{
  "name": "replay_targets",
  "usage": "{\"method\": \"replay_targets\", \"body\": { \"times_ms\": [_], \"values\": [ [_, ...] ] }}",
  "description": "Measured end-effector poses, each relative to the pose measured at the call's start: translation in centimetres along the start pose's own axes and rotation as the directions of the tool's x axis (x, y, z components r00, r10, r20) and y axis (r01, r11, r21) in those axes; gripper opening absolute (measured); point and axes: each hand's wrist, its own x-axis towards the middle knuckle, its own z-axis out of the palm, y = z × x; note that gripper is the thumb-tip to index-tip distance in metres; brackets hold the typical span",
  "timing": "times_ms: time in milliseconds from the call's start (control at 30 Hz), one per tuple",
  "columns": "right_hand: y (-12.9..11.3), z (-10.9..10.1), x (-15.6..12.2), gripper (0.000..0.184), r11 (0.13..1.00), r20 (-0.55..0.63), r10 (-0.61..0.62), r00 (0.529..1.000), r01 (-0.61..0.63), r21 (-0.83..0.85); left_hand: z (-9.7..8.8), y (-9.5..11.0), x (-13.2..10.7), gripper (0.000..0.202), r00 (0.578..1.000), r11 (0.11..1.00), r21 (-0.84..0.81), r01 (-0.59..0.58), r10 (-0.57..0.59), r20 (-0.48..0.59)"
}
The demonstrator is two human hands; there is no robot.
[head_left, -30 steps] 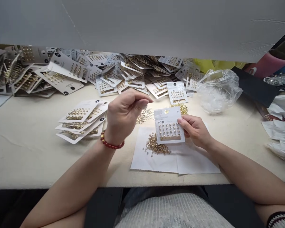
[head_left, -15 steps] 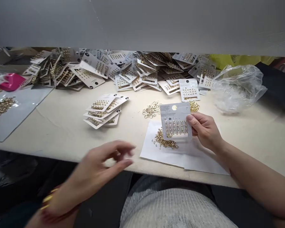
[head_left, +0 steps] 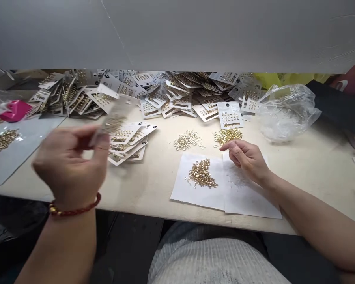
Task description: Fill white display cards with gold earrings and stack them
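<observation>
My left hand (head_left: 69,167), with a red bead bracelet on the wrist, is raised over the table's left part and pinches a white earring card (head_left: 112,122), blurred by motion, just above a small stack of filled cards (head_left: 130,142). My right hand (head_left: 245,159) rests on the white paper sheets (head_left: 239,197) with loosely curled fingers and holds nothing. Its fingertips lie just below a little heap of gold rings (head_left: 227,135). A heap of gold studs (head_left: 201,176) sits on the paper to the left of that hand.
A big pile of earring cards (head_left: 165,92) runs along the back of the table (head_left: 154,189). More gold rings (head_left: 187,140) lie mid-table. A crumpled clear plastic bag (head_left: 286,110) sits at the right. At the left, a grey sheet (head_left: 23,146) carries gold pieces beside a pink object (head_left: 13,110).
The card has passed from my right hand to my left, which rose from below the table edge and carried it left over the stack. My right hand dropped onto the paper.
</observation>
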Motion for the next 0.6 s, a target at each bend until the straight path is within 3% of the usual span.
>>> {"method": "replay_targets", "body": {
  "times_ms": [33, 67, 200, 267, 367, 467, 533, 600],
  "values": [
    [0.0, 0.1, 0.0, 0.038, 1.000, 0.009, 0.004, 1.000, -0.004, -0.005, -0.3, -1.3, 0.8, 0.010, 0.993, 0.989, 0.126, -0.079, 0.089, -0.072],
    [-0.1, 0.2, -0.1, 0.037, 1.000, 0.016, 0.009, 1.000, -0.008, -0.010, -0.4, -2.6, 1.4, 0.010, 0.986, 0.968, 0.206, -0.143, 0.156, -0.051],
    [-0.4, 0.3, -0.2, 0.036, 1.000, 0.022, 0.024, 0.999, -0.024, -0.016, 1.4, -7.1, 2.3, 0.007, 0.965, 0.920, 0.312, -0.236, 0.183, 0.189],
    [-0.4, 0.3, -0.2, 0.036, 1.000, 0.022, 0.029, 0.999, -0.029, -0.010, 2.7, -8.5, 2.5, 0.016, 0.916, 0.905, 0.305, -0.296, 0.178, 0.360],
    [-0.1, 0.1, -0.1, 0.036, 0.999, 0.019, 0.039, 0.999, -0.038, -0.014, 4.4, -9.4, 2.9, 0.042, 0.898, 0.930, 0.288, -0.227, 0.086, 0.431],
    [0.3, 0.0, -0.2, 0.036, 0.999, 0.016, 0.045, 0.999, -0.044, -0.032, 5.4, -9.5, 3.4, 0.058, 0.877, 0.897, 0.410, -0.163, -0.058, 0.477],
    [0.4, 0.0, -0.2, 0.035, 0.998, 0.015, 0.050, 0.999, -0.050, -0.046, 5.7, -9.8, 3.7, 0.057, 0.868, 0.867, 0.451, -0.214, -0.042, 0.494],
    [0.4, 0.0, -0.2, 0.034, 0.996, 0.009, 0.060, 0.998, -0.059, -0.060, 5.8, -10.5, 4.1, 0.052, 0.854, 0.882, 0.381, -0.278, 0.045, 0.518]
  ]
}}
